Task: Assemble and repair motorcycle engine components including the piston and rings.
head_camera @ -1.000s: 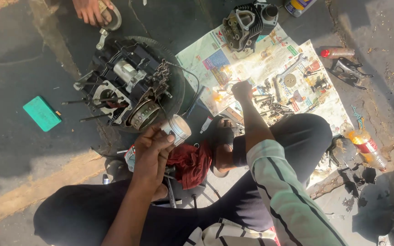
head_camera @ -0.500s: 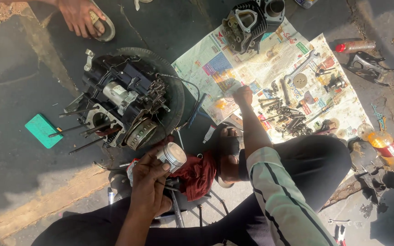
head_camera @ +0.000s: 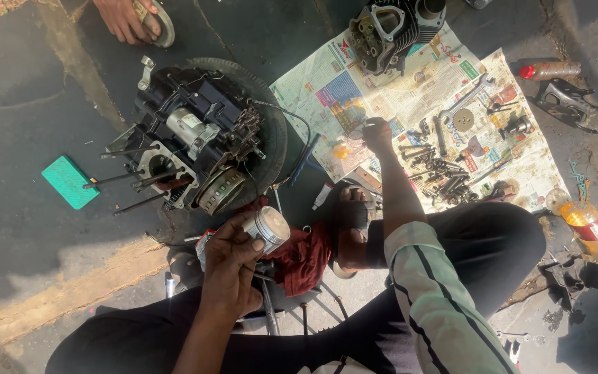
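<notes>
The left hand [head_camera: 233,266] is nearest the camera, its fingers [head_camera: 243,242] curled around a shiny metal piston [head_camera: 268,228], thumb on the side, so the piston sits clasped just above the lap. Directly beside those fingers, toward the right, lies a crumpled red rag [head_camera: 302,256], and past it a sandalled foot [head_camera: 347,221] rests on the dark ground. A few thin metal rods [head_camera: 271,312] lie below the wrist, between the legs.

Beyond the left fingertips stands an engine block [head_camera: 188,149] with long studs sticking out, set inside a black tyre [head_camera: 271,131]. Off to the left of it, well apart, lies a green rectangular pad [head_camera: 69,181].

The right hand [head_camera: 376,133] is stretched far forward, with its striped sleeve [head_camera: 430,291] trailing back. Its fingers [head_camera: 372,126] are bent down onto a spread newspaper [head_camera: 327,90]; whether they pinch something small there cannot be told. Just to the right of these fingers lies a heap of bolts and small parts [head_camera: 444,176], with a spanner [head_camera: 461,104] a little farther on. Above the fingers, at the sheet's far edge, stands a finned cylinder head [head_camera: 389,31]. Out to the right are an orange drink bottle [head_camera: 590,228] and a red-capped bottle [head_camera: 548,69].

At the top left, far from both hands, another person's hand [head_camera: 122,17] holds a round metal ring [head_camera: 160,24].
</notes>
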